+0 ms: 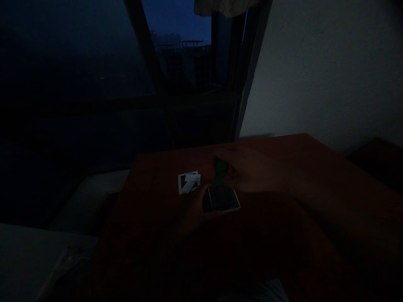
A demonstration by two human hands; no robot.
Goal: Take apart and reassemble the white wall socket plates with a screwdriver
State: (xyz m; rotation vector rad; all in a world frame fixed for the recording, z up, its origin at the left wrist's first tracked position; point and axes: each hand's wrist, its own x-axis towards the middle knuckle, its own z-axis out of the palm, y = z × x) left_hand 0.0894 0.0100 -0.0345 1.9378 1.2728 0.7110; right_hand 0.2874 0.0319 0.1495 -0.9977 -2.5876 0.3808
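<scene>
The view is very dark. My left hand is closed around the left side of a flat, dark square piece with a thin white edge, thumb and fingers at its left corners. My right hand grips a small green object whose lower end meets or overlaps the far edge of the dark square. Its exact kind is hard to make out. Left of the hands, a white square frame lies on the table, with white strips across it.
A reddish-brown table stands beneath the hands, its far edge near a dark window. A pale wall rises behind at the right. Something pale shows at the bottom edge.
</scene>
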